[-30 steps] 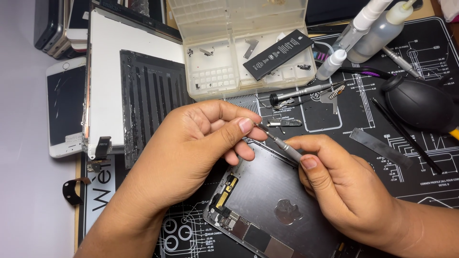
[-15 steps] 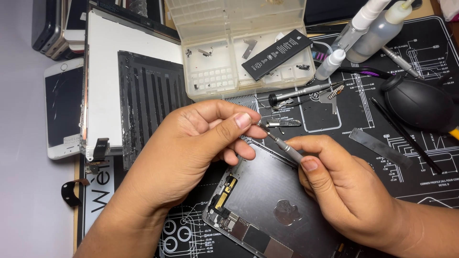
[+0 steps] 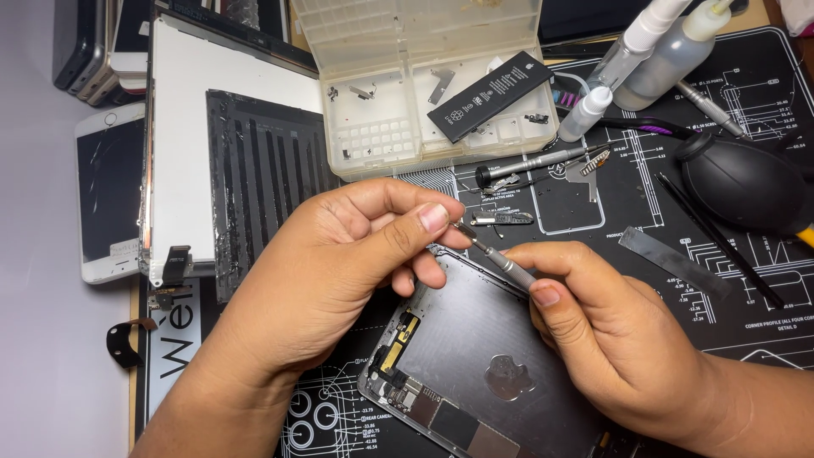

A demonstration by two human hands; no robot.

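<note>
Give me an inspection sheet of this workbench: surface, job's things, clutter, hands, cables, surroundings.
Surface: black printed repair mat.
Job's things: opened tablet shell, circuit parts showing at its lower edge; slim metal screwdriver above it.
Clutter: clear parts box with black flat battery; second screwdriver; black rubber blower; two squeeze bottles; metal strip.
Hands: left hand pinches the screwdriver's tip end; right hand grips its handle.
Cables: black flex ribbon at the mat's left edge.
Surroundings: detached screen panel; white phone; stacked devices, top left.
</note>
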